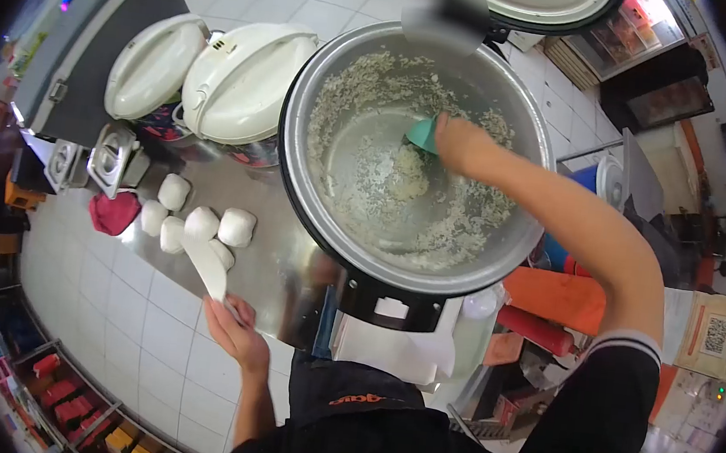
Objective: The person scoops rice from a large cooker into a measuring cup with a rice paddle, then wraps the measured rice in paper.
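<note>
A large metal cooker pot stands uncovered on the steel table, with cooked rice stuck around its wall and thinly over its floor. My right hand reaches inside, fingers closed on a green scraper near the far wall. A small clump of rice lies on the pot's floor just below the scraper. Left of the pot, my left hand grips a white rice paddle by its handle. The paddle's blade overlaps several rounded white lumps grouped on the table.
Two white-lidded cookers stand behind the table's left part. Steel containers and a dark red cloth sit at the left edge. White paper lies below the pot's front. An orange tray is at the right.
</note>
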A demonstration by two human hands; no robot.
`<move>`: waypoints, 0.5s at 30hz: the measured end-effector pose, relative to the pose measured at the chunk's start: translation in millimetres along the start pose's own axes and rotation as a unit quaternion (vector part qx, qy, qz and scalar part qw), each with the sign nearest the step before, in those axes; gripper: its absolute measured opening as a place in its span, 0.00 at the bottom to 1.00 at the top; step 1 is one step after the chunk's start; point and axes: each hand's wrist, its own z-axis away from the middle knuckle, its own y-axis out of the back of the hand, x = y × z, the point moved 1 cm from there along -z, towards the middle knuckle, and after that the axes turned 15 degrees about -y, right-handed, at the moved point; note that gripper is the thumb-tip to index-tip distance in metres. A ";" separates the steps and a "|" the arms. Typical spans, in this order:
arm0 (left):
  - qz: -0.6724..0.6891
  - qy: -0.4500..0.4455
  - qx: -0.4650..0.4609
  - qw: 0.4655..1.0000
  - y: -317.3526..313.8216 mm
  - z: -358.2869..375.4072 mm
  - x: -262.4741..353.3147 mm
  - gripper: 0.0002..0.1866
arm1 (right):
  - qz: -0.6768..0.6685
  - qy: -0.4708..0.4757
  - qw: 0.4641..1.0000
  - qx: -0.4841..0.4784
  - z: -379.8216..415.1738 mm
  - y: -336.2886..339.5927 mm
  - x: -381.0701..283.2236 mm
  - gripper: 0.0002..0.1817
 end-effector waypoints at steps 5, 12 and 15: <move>-0.004 0.102 0.000 0.995 13.8 13.8 -28.0 0.15 | 0.023 0.025 0.999 0.010 81.8 -2.1 -46.5 0.24; 0.055 0.037 -0.110 0.992 -51.0 -52.7 -26.6 0.16 | 0.049 0.110 0.953 -0.277 59.4 23.9 -18.9 0.33; 0.152 0.008 -0.084 0.985 -66.0 -52.2 -20.9 0.17 | 0.073 0.083 0.972 -0.209 50.8 30.5 -3.9 0.26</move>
